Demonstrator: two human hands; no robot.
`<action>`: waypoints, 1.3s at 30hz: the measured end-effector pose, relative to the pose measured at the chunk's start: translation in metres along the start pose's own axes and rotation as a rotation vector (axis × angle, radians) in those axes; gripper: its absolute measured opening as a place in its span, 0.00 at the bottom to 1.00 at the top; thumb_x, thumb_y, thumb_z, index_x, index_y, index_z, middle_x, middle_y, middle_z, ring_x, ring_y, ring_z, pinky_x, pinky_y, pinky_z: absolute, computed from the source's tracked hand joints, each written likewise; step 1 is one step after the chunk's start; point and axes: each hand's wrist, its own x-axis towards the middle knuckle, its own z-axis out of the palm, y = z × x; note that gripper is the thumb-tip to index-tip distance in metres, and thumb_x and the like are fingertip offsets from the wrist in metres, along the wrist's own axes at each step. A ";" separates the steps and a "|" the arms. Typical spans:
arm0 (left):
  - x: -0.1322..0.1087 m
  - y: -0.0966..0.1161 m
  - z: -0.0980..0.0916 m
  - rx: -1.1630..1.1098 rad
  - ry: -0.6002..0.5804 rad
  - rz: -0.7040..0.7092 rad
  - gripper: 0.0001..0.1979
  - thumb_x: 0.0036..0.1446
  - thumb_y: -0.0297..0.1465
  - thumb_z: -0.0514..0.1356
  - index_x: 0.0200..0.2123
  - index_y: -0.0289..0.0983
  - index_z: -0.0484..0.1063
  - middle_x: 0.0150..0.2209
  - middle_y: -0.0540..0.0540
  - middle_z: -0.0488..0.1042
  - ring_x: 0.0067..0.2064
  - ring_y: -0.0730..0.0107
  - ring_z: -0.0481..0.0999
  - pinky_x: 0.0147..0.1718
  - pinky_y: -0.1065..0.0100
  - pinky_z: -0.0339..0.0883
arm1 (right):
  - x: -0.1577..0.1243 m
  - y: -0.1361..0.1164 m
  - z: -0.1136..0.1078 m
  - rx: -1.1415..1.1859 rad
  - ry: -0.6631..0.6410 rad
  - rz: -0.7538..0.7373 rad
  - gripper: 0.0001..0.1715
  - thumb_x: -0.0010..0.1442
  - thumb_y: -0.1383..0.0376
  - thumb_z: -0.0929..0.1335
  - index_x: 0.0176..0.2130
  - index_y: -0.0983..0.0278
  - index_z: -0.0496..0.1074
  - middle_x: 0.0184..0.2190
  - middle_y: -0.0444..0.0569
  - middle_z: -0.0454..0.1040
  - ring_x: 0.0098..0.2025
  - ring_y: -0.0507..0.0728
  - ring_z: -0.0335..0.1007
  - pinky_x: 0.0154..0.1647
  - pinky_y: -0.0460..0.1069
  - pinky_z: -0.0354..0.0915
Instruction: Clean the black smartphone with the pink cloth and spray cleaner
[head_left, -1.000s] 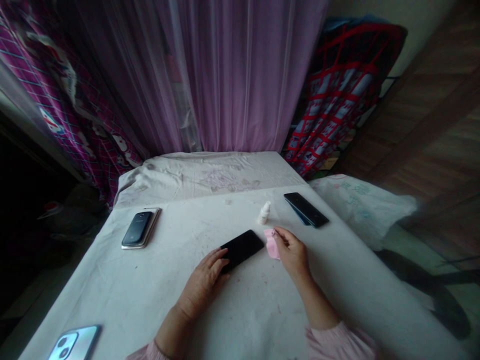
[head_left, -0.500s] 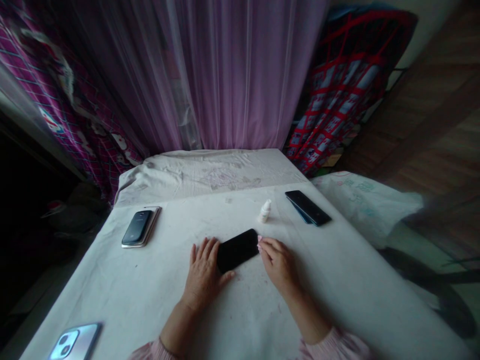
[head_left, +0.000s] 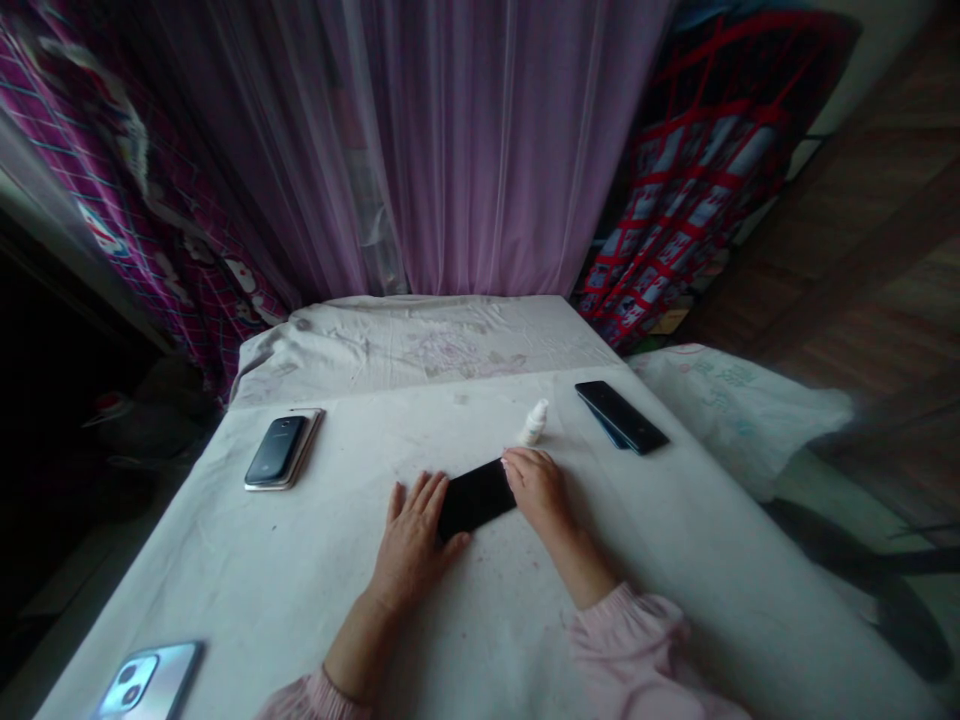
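A black smartphone [head_left: 478,500] lies screen up and slightly slanted on the white-covered table. My left hand [head_left: 411,535] rests at its left end, fingers spread on the cloth and index finger against the phone. The thumb lies along the near edge, holding the phone steady. At the phone's upper right corner, my right hand [head_left: 538,487] is closed, fingertips pressed to the screen's edge. A small pink cloth is pinched in it, now mostly hidden by the fingers. Just beyond that hand stands a small white bottle [head_left: 534,424].
Two stacked phones [head_left: 621,416] lie at the right, and another stack [head_left: 277,452] lies at the left. A light blue phone [head_left: 150,682] sits at the near left corner, camera side up. Purple curtains [head_left: 495,150] hang behind the table; a plastic bag [head_left: 739,400] is at the right.
My right hand has moved up and slightly left along the phone's right end, and now covers its corner and most of the cloth. My left hand stays about in place.
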 end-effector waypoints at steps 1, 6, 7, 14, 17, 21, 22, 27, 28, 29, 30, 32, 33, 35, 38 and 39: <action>0.000 0.000 0.000 0.003 0.000 0.000 0.35 0.60 0.43 0.59 0.66 0.37 0.55 0.63 0.36 0.64 0.66 0.46 0.58 0.63 0.40 0.45 | 0.000 0.000 0.000 0.003 -0.001 0.000 0.14 0.64 0.69 0.63 0.39 0.63 0.78 0.38 0.50 0.80 0.39 0.58 0.74 0.42 0.51 0.69; -0.001 0.005 0.000 0.025 0.030 -0.031 0.34 0.59 0.40 0.60 0.65 0.36 0.56 0.62 0.35 0.65 0.65 0.45 0.60 0.64 0.39 0.43 | -0.017 0.000 -0.012 0.052 0.007 0.005 0.15 0.65 0.69 0.61 0.39 0.64 0.77 0.38 0.52 0.80 0.39 0.57 0.75 0.43 0.51 0.70; -0.001 0.007 0.000 0.031 0.040 -0.037 0.33 0.58 0.40 0.60 0.64 0.36 0.57 0.62 0.35 0.66 0.65 0.45 0.60 0.64 0.38 0.43 | -0.023 0.000 -0.016 0.064 0.012 0.000 0.15 0.66 0.69 0.61 0.39 0.64 0.77 0.38 0.52 0.79 0.39 0.57 0.75 0.42 0.51 0.70; 0.000 0.012 -0.003 0.077 0.009 -0.042 0.34 0.60 0.45 0.58 0.64 0.35 0.58 0.62 0.36 0.65 0.65 0.46 0.61 0.64 0.39 0.44 | -0.057 -0.005 -0.031 0.070 0.057 0.024 0.17 0.67 0.67 0.59 0.39 0.63 0.76 0.39 0.51 0.79 0.39 0.56 0.75 0.42 0.50 0.70; -0.001 0.012 -0.002 0.092 -0.008 -0.031 0.34 0.61 0.47 0.56 0.64 0.34 0.57 0.63 0.35 0.64 0.65 0.46 0.60 0.63 0.39 0.47 | -0.060 -0.006 -0.033 0.074 0.050 0.042 0.17 0.67 0.67 0.59 0.39 0.62 0.76 0.39 0.51 0.79 0.39 0.56 0.75 0.42 0.50 0.70; -0.001 0.011 -0.001 0.103 -0.012 -0.028 0.33 0.62 0.46 0.55 0.64 0.33 0.56 0.64 0.36 0.63 0.66 0.47 0.60 0.63 0.39 0.49 | -0.048 -0.004 -0.028 0.064 0.018 0.038 0.17 0.66 0.68 0.60 0.38 0.62 0.76 0.38 0.52 0.80 0.39 0.56 0.75 0.42 0.50 0.70; -0.001 0.011 -0.001 0.102 -0.014 -0.028 0.33 0.62 0.46 0.55 0.64 0.34 0.56 0.64 0.36 0.63 0.66 0.47 0.60 0.63 0.40 0.49 | -0.043 -0.004 -0.025 0.060 0.015 0.039 0.16 0.66 0.68 0.60 0.38 0.63 0.77 0.38 0.52 0.80 0.39 0.57 0.75 0.42 0.50 0.70; 0.000 0.012 -0.002 0.096 -0.019 -0.028 0.33 0.62 0.46 0.56 0.64 0.33 0.56 0.64 0.36 0.63 0.66 0.48 0.59 0.63 0.40 0.49 | -0.019 -0.003 -0.011 0.052 -0.003 0.083 0.16 0.64 0.69 0.61 0.38 0.63 0.78 0.38 0.53 0.80 0.39 0.58 0.75 0.43 0.52 0.69; 0.000 0.012 -0.002 0.096 -0.016 -0.030 0.33 0.62 0.46 0.56 0.64 0.34 0.56 0.64 0.36 0.63 0.66 0.48 0.59 0.63 0.40 0.49 | -0.016 -0.004 -0.010 0.052 -0.011 0.087 0.16 0.64 0.69 0.61 0.38 0.63 0.78 0.38 0.53 0.80 0.39 0.58 0.75 0.43 0.52 0.69; 0.000 0.013 -0.003 0.097 -0.011 -0.033 0.33 0.62 0.46 0.56 0.64 0.34 0.56 0.64 0.36 0.64 0.66 0.48 0.60 0.63 0.41 0.48 | -0.015 -0.004 -0.009 0.053 -0.015 0.091 0.16 0.64 0.68 0.61 0.38 0.63 0.78 0.38 0.54 0.80 0.39 0.58 0.75 0.43 0.52 0.69; 0.000 0.013 -0.003 0.098 -0.007 -0.037 0.33 0.62 0.45 0.56 0.64 0.34 0.56 0.63 0.36 0.64 0.66 0.48 0.60 0.63 0.41 0.48 | -0.015 -0.004 -0.009 0.057 -0.015 0.095 0.16 0.64 0.68 0.61 0.38 0.63 0.78 0.38 0.54 0.80 0.39 0.59 0.75 0.43 0.52 0.69; 0.000 0.015 -0.003 0.102 -0.002 -0.046 0.33 0.61 0.45 0.57 0.64 0.34 0.57 0.63 0.36 0.64 0.65 0.47 0.60 0.63 0.40 0.48 | -0.018 -0.004 -0.012 0.073 -0.011 0.106 0.16 0.63 0.68 0.61 0.38 0.63 0.78 0.38 0.54 0.80 0.39 0.59 0.76 0.44 0.52 0.70; 0.000 0.016 -0.003 0.105 -0.002 -0.050 0.33 0.61 0.45 0.57 0.64 0.33 0.57 0.63 0.36 0.64 0.65 0.47 0.60 0.63 0.40 0.49 | -0.021 -0.004 -0.014 0.086 -0.009 0.114 0.16 0.63 0.68 0.61 0.39 0.63 0.78 0.38 0.53 0.80 0.39 0.58 0.76 0.44 0.52 0.70; 0.000 0.017 -0.003 0.107 -0.005 -0.056 0.33 0.61 0.44 0.57 0.64 0.33 0.57 0.63 0.36 0.64 0.65 0.46 0.60 0.62 0.39 0.49 | -0.031 -0.003 -0.019 0.109 -0.014 0.136 0.16 0.63 0.68 0.61 0.39 0.64 0.78 0.38 0.53 0.80 0.39 0.58 0.76 0.43 0.51 0.70; 0.000 0.017 -0.003 0.103 -0.009 -0.056 0.33 0.61 0.44 0.57 0.64 0.32 0.57 0.63 0.36 0.64 0.66 0.46 0.59 0.62 0.39 0.50 | -0.048 -0.002 -0.029 0.126 -0.037 0.182 0.16 0.63 0.66 0.61 0.39 0.63 0.78 0.38 0.52 0.81 0.39 0.58 0.77 0.43 0.51 0.70; 0.000 0.017 -0.003 0.101 -0.011 -0.055 0.33 0.61 0.44 0.57 0.64 0.32 0.57 0.63 0.35 0.64 0.66 0.46 0.59 0.62 0.39 0.50 | -0.053 -0.002 -0.032 0.129 -0.045 0.197 0.16 0.63 0.66 0.61 0.39 0.62 0.78 0.39 0.51 0.81 0.39 0.58 0.77 0.43 0.51 0.70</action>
